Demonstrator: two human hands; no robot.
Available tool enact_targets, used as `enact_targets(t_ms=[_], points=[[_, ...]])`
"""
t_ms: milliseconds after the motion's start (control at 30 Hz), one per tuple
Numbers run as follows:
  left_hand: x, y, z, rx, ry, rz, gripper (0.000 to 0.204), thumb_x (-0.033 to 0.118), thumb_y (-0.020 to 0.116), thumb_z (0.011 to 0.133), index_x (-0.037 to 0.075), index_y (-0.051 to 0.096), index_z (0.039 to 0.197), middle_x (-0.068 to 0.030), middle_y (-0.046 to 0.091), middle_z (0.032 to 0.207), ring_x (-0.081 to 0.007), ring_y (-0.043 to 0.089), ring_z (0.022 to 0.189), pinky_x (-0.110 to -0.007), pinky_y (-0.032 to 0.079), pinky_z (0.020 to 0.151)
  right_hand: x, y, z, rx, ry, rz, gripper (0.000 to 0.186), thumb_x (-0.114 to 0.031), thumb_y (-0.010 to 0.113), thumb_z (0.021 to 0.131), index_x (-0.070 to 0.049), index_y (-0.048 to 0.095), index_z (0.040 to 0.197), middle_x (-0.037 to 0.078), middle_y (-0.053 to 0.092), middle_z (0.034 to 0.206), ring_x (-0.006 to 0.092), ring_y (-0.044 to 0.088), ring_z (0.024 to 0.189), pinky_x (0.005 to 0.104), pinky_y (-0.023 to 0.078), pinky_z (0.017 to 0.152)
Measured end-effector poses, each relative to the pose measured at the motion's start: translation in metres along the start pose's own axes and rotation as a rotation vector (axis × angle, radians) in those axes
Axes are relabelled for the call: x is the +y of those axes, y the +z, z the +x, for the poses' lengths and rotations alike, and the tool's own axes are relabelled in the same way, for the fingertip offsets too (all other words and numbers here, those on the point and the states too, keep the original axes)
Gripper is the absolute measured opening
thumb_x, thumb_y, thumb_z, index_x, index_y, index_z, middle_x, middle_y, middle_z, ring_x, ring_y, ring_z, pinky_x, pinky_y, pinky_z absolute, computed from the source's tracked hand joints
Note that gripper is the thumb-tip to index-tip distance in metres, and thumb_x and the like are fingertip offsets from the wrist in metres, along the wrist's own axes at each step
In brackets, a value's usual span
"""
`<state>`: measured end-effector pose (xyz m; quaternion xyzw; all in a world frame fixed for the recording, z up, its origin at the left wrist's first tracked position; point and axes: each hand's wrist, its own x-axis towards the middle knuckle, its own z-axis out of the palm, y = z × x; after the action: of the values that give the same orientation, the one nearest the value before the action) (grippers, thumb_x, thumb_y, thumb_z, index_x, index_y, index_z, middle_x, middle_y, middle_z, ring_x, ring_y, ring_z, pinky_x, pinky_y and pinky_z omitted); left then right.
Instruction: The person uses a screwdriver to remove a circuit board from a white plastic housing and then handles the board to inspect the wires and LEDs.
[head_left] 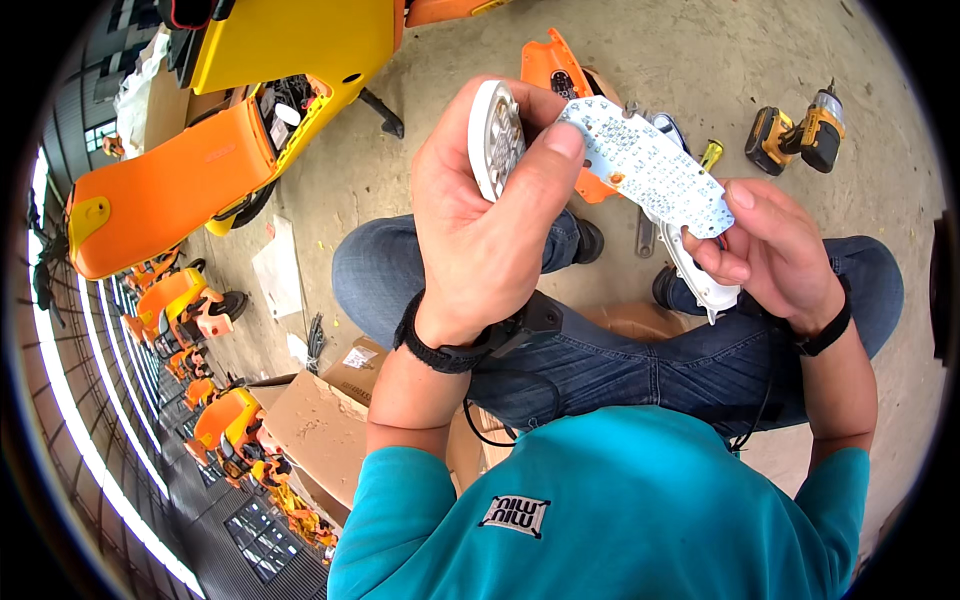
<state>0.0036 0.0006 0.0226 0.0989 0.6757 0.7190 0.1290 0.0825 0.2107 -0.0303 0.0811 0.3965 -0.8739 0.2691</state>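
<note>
Between my two hands is a long light-blue circuit board (650, 165) with rows of small dots and rounded ends. My left hand (470, 240) is closed, with a white-rimmed lamp piece (490, 140) in its palm; the piece has a shiny faceted inside. Its thumb lies by the board's left end. The fingertips of my right hand (780, 235) pinch the board's right end. Just below the board, next to my right fingers, is a white plastic housing (705, 290); whether those fingers also touch it I cannot tell.
On the concrete floor ahead lie an orange cover (545, 65), a wrench (645, 235), a yellow-handled screwdriver (711, 154) and a yellow-black cordless drill (800, 130). A yellow-orange scooter (180, 190) stands at left. Cardboard boxes (315, 430) sit near my left elbow.
</note>
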Motion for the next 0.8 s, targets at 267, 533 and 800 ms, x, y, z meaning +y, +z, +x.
enact_targets(t_ms=[267,533,800], points=[[-0.0018,-0.0011,0.0002,0.009,-0.007,-0.009,0.006,0.004,0.060,0.087,0.001,0.057,0.091,0.0016,0.057,0.078,-0.0034,0.049,0.069,-0.020,0.040,0.061,-0.0005,0.0003,0.0002,-0.014,-0.007,-0.002,0.045,-0.036,0.042,0.098,0.005,0.062,0.095,0.003,0.057,0.071,0.0026,0.036,0.053,0.0179,0.028,0.047],[-0.0067,-0.0004,0.0033,0.001,0.054,0.105,0.011,0.009,0.066,0.086,0.002,0.056,0.086,0.0037,0.054,0.074,-0.0022,0.046,0.066,-0.019,0.037,0.056,-0.0024,0.0025,0.0002,0.008,0.014,-0.010,0.045,-0.036,0.044,0.098,0.005,0.063,0.094,0.003,0.057,0.070,0.0023,0.036,0.052,0.0176,0.029,0.047],[-0.0068,0.0017,0.0026,-0.005,0.051,0.131,0.015,0.010,0.069,0.084,0.003,0.055,0.087,0.0032,0.055,0.072,-0.0025,0.047,0.063,-0.019,0.038,0.054,-0.0027,0.0019,0.0007,-0.002,0.003,-0.008,0.045,-0.036,0.044,0.097,0.005,0.063,0.094,0.003,0.058,0.069,0.0020,0.037,0.051,0.0167,0.031,0.047]])
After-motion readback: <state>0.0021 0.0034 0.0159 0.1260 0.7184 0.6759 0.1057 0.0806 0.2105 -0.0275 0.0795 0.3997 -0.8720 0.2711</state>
